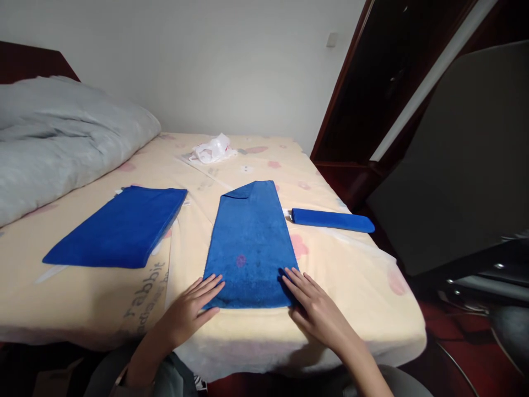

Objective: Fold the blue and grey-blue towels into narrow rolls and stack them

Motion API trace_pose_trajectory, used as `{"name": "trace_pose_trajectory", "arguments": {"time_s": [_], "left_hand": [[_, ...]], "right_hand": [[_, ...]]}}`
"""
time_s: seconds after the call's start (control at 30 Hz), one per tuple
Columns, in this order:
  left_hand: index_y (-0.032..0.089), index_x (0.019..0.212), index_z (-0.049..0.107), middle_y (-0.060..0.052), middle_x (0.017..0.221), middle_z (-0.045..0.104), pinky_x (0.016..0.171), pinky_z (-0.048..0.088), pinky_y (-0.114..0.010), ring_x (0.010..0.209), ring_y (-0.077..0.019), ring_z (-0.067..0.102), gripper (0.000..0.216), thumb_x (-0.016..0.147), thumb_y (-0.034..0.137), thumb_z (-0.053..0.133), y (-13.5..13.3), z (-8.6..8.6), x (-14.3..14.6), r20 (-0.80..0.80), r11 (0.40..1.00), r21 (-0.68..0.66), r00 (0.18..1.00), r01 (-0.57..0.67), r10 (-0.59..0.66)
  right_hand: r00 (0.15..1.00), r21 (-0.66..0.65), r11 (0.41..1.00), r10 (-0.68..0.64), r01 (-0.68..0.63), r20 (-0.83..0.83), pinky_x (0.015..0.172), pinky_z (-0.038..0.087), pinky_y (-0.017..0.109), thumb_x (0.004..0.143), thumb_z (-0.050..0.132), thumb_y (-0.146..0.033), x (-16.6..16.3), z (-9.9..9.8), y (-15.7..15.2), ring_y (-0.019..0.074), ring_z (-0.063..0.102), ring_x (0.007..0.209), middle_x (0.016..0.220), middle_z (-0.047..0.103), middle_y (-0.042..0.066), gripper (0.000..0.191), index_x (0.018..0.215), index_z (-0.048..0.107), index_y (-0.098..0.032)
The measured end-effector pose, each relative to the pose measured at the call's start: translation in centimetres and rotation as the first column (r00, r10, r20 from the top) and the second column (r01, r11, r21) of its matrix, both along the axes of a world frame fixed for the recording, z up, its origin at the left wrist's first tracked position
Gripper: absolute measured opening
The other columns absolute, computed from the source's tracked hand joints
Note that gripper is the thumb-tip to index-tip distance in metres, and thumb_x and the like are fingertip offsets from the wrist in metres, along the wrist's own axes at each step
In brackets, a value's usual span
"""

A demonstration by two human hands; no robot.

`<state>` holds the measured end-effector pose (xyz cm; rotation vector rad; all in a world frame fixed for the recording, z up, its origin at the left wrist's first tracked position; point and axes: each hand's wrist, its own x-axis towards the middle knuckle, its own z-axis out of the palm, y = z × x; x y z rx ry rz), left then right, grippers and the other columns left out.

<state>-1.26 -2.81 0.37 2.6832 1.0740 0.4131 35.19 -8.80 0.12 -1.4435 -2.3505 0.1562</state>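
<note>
A blue towel lies spread flat on the bed in front of me, its far left corner folded over and a small reddish mark near its lower middle. My left hand rests on the near left corner, fingers stretched out. On the near right corner lies my right hand, its fingers also extended. To the left is a stack of flat blue towels. A rolled blue towel lies to the right, with a small white tag at its left end.
The bed has a cream patterned sheet. A crumpled white plastic bag sits toward the wall. A grey quilt is heaped at the left. Past the bed's right edge stand a dark grey panel and dark furniture.
</note>
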Motion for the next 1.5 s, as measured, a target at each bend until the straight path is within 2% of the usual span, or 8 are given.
{"name": "trace_pose_trajectory", "arguments": {"time_s": [0.17,0.43,0.67,0.77,0.93,1.13,1.37,1.5], "left_hand": [[0.028,0.151,0.038,-0.006,0.152,0.044,0.114,0.037,-0.051,0.138,-0.0276,0.045,0.066,0.088,0.018,0.056,-0.4,-0.5,0.6,-0.044,0.997,0.075,0.999,-0.016,0.019],[0.030,0.148,0.045,-0.001,0.151,0.047,0.118,0.032,-0.049,0.138,-0.0212,0.046,0.077,0.076,0.001,0.043,-0.3,-0.2,0.0,0.022,1.000,0.014,1.000,-0.022,0.022],[0.026,0.115,0.067,-0.005,0.122,0.070,0.099,0.055,-0.037,0.118,-0.0233,0.064,0.027,0.093,0.033,0.053,0.6,0.3,-0.7,0.290,0.898,-0.316,0.870,-0.307,0.400],[0.022,0.115,0.063,-0.007,0.105,0.072,0.088,0.058,-0.035,0.102,-0.0232,0.069,0.034,0.090,0.045,0.058,1.6,-0.1,0.0,0.390,0.836,-0.351,0.746,-0.423,0.541],[0.019,0.128,0.052,-0.003,0.084,0.069,0.076,0.056,-0.032,0.083,-0.0206,0.070,0.047,0.091,0.049,0.055,2.8,-0.7,1.3,0.484,0.809,-0.418,0.653,-0.413,0.583],[0.020,0.126,0.056,-0.002,0.081,0.067,0.064,0.050,-0.027,0.070,-0.0180,0.066,0.041,0.092,0.043,0.054,2.9,-1.0,1.8,0.370,0.813,-0.139,0.732,-0.566,0.572],[0.019,0.114,0.064,-0.003,0.076,0.067,0.068,0.047,-0.031,0.073,-0.0215,0.066,0.029,0.093,0.035,0.052,1.9,-0.1,1.6,0.331,0.815,0.081,0.787,-0.573,0.520],[0.023,0.102,0.071,-0.003,0.076,0.069,0.074,0.047,-0.036,0.077,-0.0249,0.067,0.019,0.087,0.028,0.059,1.3,0.3,1.4,0.206,0.782,0.258,0.823,-0.567,0.529]], "right_hand": [[0.995,0.000,0.997,0.073,-0.074,-0.074,0.115,0.041,0.048,0.092,0.048,-0.009,0.7,-1.0,0.1,0.0248,0.047,0.137,0.148,0.049,0.006,0.058,0.147,0.047,-0.025],[0.933,-0.238,0.969,-0.145,0.066,-0.330,0.111,0.046,0.045,0.090,0.049,-0.018,1.5,-0.2,0.1,0.0254,0.054,0.131,0.138,0.060,0.006,0.044,0.131,0.065,-0.024],[0.753,-0.358,0.900,-0.411,0.247,-0.514,0.087,0.055,0.035,0.097,0.048,-0.044,1.0,0.7,1.3,0.0260,0.069,0.101,0.110,0.074,0.008,0.035,0.112,0.071,-0.022],[0.721,-0.334,0.882,-0.466,0.332,-0.513,0.082,0.053,0.035,0.096,0.047,-0.052,0.9,0.5,2.9,0.0274,0.069,0.093,0.102,0.074,0.011,0.042,0.104,0.071,-0.019],[0.645,-0.409,0.817,-0.573,0.406,-0.505,0.083,0.050,0.036,0.095,0.046,-0.056,0.7,0.3,4.7,0.0289,0.068,0.096,0.105,0.075,0.010,0.046,0.109,0.071,-0.020],[0.702,-0.371,0.802,-0.593,0.469,-0.394,0.078,0.050,0.036,0.090,0.055,-0.049,0.5,-0.4,4.8,0.0295,0.070,0.095,0.101,0.075,0.009,0.048,0.129,0.060,-0.022],[0.738,-0.360,0.859,-0.501,0.363,-0.452,0.064,0.047,0.030,0.095,0.051,-0.051,0.9,0.2,3.3,0.0235,0.069,0.071,0.079,0.073,0.001,0.041,0.126,0.057,-0.026],[0.808,-0.291,0.872,-0.480,0.395,-0.342,0.070,0.051,0.033,0.096,0.050,-0.044,1.0,0.0,3.1,0.0256,0.069,0.079,0.086,0.073,0.003,0.033,0.122,0.059,-0.026]]}}
